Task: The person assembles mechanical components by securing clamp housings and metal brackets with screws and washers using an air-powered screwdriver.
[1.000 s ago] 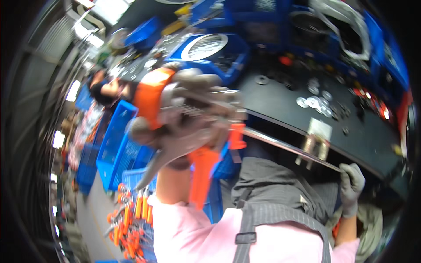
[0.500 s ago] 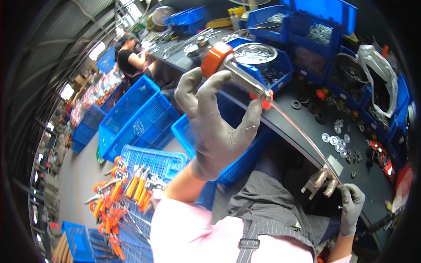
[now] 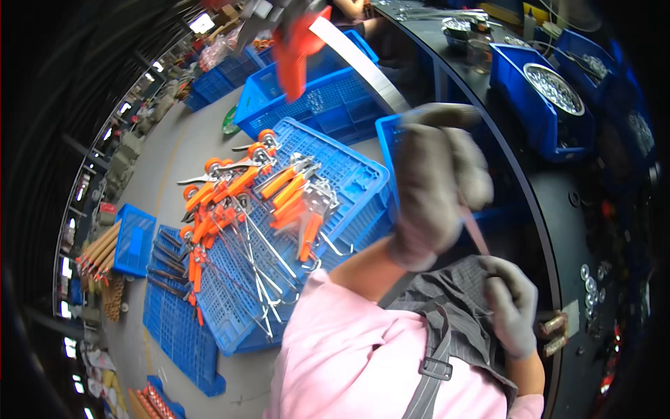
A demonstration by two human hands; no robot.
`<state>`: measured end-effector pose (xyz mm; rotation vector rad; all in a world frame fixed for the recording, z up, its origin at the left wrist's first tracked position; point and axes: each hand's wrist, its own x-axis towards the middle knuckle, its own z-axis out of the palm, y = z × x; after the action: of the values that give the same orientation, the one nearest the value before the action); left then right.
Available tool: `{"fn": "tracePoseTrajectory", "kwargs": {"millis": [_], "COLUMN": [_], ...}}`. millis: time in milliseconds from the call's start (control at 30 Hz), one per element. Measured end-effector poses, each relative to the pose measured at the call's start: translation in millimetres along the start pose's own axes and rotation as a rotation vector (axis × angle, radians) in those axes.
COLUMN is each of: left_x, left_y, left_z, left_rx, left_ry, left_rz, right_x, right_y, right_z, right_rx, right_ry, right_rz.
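The left hand (image 3: 438,183), in a grey glove, is closed around a long metal strip (image 3: 363,66) with an orange handle (image 3: 296,49) far above it. Lower right, the gloved right hand (image 3: 513,307) pinches the strip's thin lower end. Left of both hands lies a blue crate (image 3: 349,167) holding orange-handled tools (image 3: 272,192).

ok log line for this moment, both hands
left gloved hand: grips long metal strip of orange-handled tool, raised | right gloved hand: holds strip's lower end | below: blue plastic crate of orange-handled tools

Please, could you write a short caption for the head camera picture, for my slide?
Two gloved hands, left hand and right hand, hold a long metal strip with an orange handle above blue crates of orange-handled tools.
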<state>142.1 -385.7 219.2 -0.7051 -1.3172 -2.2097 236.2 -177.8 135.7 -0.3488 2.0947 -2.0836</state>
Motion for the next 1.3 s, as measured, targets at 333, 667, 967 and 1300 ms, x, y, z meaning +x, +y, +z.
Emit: {"fn": "tracePoseTrajectory", "kwargs": {"millis": [333,667,967,1300], "left_x": [-15.2,-203.9,-224.7,-52.6], "left_y": [204.5,336.1,252.4,122.3], "left_z": [-265.6,-607.1,-627.9,-468.5], "left_rx": [0.626,2.053,2.289,1.972], "left_ry": [1.0,0.959,1.205,0.253], "left_rz": [0.063,-0.169,-0.674,0.018], "right_x": [44.6,43.1,25.4,-65.4], "right_y": [57.6,61.1,64.9,70.3], "right_z": [12.2,61.0,55.3,-50.5], "right_rx": [-0.06,-0.486,-0.933,-0.682], "right_ry": [-0.04,-0.295,-0.309,0.452], "right_rz": [-0.065,-0.25,-0.28,-0.186]}}
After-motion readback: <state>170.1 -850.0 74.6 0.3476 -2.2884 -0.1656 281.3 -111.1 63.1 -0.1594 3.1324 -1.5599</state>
